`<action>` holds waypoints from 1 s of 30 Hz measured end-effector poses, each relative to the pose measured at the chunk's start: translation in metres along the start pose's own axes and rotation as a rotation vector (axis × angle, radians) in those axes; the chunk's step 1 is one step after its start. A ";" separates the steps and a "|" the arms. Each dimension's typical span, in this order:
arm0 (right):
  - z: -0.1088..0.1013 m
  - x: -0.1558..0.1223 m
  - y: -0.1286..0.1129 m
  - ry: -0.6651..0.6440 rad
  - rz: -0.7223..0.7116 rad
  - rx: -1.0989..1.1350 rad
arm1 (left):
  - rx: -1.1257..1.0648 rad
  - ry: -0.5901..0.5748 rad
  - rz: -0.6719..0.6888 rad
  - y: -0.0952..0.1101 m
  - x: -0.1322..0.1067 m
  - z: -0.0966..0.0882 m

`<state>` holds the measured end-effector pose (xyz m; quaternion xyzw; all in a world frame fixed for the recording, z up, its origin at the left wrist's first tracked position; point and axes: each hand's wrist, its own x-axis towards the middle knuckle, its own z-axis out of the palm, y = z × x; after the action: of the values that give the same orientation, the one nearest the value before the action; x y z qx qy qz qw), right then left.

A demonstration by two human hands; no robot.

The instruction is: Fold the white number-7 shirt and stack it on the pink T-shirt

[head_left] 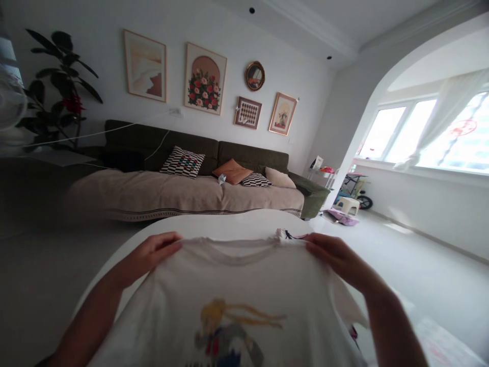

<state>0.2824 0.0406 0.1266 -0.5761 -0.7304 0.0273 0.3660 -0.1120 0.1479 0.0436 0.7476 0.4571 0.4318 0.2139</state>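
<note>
A white T-shirt [244,275] with a printed cartoon figure with long yellow hair hangs spread between my hands, its neckline toward the far side. My left hand [158,250] pinches the shirt at its left shoulder. At the opposite shoulder, my right hand [328,251] grips the fabric between thumb and fingers. Just beside the right hand, a small white frilly piece with a dark bow [283,234] shows behind the shirt's top edge. Beneath and beyond the shirt is a white table [153,227] with a rounded edge. The shirt's lower part runs out of view.
Past the table stands a dark green sofa [252,155] with a beige cover [183,193] and several cushions. A leafy plant [57,86] is at the far left. On the right floor lie a white stool [348,205] and a purple item [346,218].
</note>
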 end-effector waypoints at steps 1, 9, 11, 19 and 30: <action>0.014 0.020 0.009 0.074 -0.015 -0.058 | 0.000 -0.011 0.034 0.002 0.017 0.008; 0.036 0.101 0.030 0.557 -0.097 -0.140 | -0.025 0.336 0.168 0.025 0.109 0.018; 0.035 0.095 0.035 0.597 -0.170 -0.138 | -0.038 0.371 0.242 0.028 0.111 0.013; 0.149 -0.030 0.102 0.168 -0.059 -0.191 | 0.147 0.072 0.067 -0.066 0.000 0.088; 0.180 -0.103 -0.038 -0.154 -0.092 0.690 | 0.308 -0.174 -0.040 -0.083 -0.057 0.156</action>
<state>0.1563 0.0080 -0.0390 -0.3813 -0.7287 0.2992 0.4837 -0.0340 0.1508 -0.1250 0.7967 0.5125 0.2861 0.1442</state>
